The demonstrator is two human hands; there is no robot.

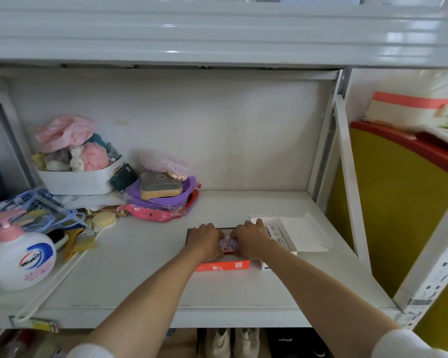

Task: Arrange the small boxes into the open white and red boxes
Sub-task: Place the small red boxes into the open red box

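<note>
An open red box sits on the white shelf, near its front. Small white-and-red boxes lie side by side inside it. My left hand rests on the left part of the box and presses on those small boxes. My right hand does the same from the right. The fingertips of both hands meet over the small boxes. To the right stands an open white box with its lid flipped back; small white boxes with printed labels lie in it, partly hidden by my right hand.
Clutter fills the shelf's left side: a white hand-wash pump bottle, a white tub of soft toys, purple and pink bags, brushes and hangers. A shelf post and a yellow panel stand on the right. Shoes sit below.
</note>
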